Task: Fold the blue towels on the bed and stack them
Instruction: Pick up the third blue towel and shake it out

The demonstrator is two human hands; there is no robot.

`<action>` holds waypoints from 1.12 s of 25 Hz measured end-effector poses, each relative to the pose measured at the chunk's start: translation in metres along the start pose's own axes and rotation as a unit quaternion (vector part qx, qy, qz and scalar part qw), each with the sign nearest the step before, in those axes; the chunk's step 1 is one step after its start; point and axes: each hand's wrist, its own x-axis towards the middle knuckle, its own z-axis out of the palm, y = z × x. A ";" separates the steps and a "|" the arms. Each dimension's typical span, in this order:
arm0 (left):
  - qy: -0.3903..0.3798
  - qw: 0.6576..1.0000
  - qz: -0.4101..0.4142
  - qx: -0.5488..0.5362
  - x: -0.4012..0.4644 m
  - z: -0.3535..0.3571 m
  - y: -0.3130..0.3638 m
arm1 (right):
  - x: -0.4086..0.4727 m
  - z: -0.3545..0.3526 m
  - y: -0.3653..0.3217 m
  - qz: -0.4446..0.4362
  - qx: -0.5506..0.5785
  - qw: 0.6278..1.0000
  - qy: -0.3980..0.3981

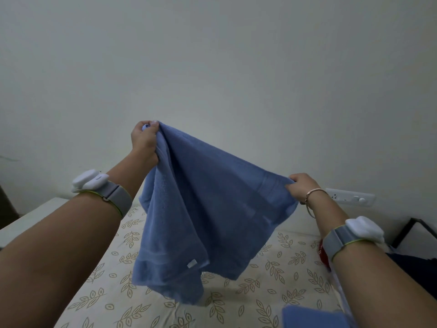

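Observation:
A blue towel (208, 209) hangs in the air above the bed (272, 280). My left hand (145, 140) grips one bunched corner, raised high. My right hand (301, 185) pinches the other top corner, lower and to the right. The towel's upper edge stretches between both hands and its lower part droops in folds, with a small white label (192, 263) showing. Another blue towel (309, 316) lies on the bed at the bottom right, partly cut off by the frame's edge.
The bed's cream sheet has a leaf print. A plain pale wall (212, 67) stands right behind it, with a white switch plate (350, 197) at the right. A red item (324, 254) and a dark frame (416, 230) sit by the bed's right side.

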 end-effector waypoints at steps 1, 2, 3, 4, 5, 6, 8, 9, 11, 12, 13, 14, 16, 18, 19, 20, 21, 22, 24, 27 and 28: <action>0.003 1.000 -0.004 0.003 0.002 -0.004 0.002 | -0.002 -0.002 -0.003 0.010 0.022 0.999 -0.021; -0.015 1.000 -0.013 0.013 0.004 -0.008 0.004 | -0.005 -0.004 -0.009 0.016 0.054 0.996 -0.068; -0.058 0.997 -0.027 0.032 0.005 -0.011 0.006 | -0.011 -0.006 -0.018 0.005 0.077 0.988 -0.137; -0.123 0.990 -0.046 0.060 0.005 -0.012 0.009 | -0.017 -0.008 -0.029 -0.024 0.088 0.972 -0.216; -0.193 0.974 -0.068 0.099 0.003 -0.013 0.014 | -0.022 -0.009 -0.043 -0.056 0.108 0.950 -0.288; -0.257 0.952 -0.090 0.141 0.000 -0.012 0.020 | -0.026 -0.010 -0.058 -0.084 0.141 0.924 -0.345; -0.348 0.909 -0.121 0.194 -0.007 -0.008 0.031 | -0.036 -0.018 -0.088 -0.117 0.234 0.881 -0.394; -0.379 0.893 -0.132 0.202 -0.008 -0.004 0.035 | -0.039 -0.023 -0.100 -0.133 0.283 0.859 -0.406; -0.412 0.879 -0.146 0.189 -0.003 0.002 0.037 | -0.035 -0.028 -0.115 -0.149 0.362 0.826 -0.405; -0.415 0.879 -0.152 0.179 0.000 0.006 0.034 | -0.031 -0.028 -0.117 -0.148 0.385 0.821 -0.395; -0.403 0.883 -0.162 0.177 0.005 0.008 0.030 | -0.019 -0.023 -0.112 -0.127 0.397 0.830 -0.370; -0.381 0.890 -0.166 0.185 0.009 0.011 0.022 | -0.008 -0.017 -0.106 -0.089 0.404 0.848 -0.331; -0.302 0.913 -0.121 0.247 0.018 0.014 -0.002 | 0.020 -0.001 -0.087 0.038 0.377 0.908 -0.181; -0.236 0.924 -0.069 0.292 0.021 0.016 -0.032 | 0.035 0.013 -0.065 0.127 0.289 0.949 -0.010; -0.242 0.925 -0.066 0.287 0.020 0.018 -0.046 | 0.039 0.022 -0.059 0.134 0.235 0.962 0.031; -0.265 0.922 -0.069 0.275 0.016 0.022 -0.057 | 0.040 0.033 -0.056 0.106 0.190 0.976 0.033; -0.296 0.915 -0.068 0.267 0.011 0.026 -0.065 | 0.035 0.046 -0.061 0.051 0.164 0.985 -0.015; -0.332 0.904 -0.063 0.262 0.006 0.032 -0.071 | 0.026 0.058 -0.071 -0.013 0.146 0.986 -0.084; -0.440 0.860 -0.052 0.254 -0.005 0.045 -0.076 | 0.008 0.081 -0.097 -0.131 0.097 0.969 -0.184; -0.603 0.761 -0.053 0.234 -0.019 0.057 -0.069 | -0.002 0.103 -0.124 -0.206 0.146 0.939 -0.232; -0.621 0.748 -0.055 0.228 -0.018 0.057 -0.065 | 0.002 0.105 -0.128 -0.186 0.177 0.934 -0.249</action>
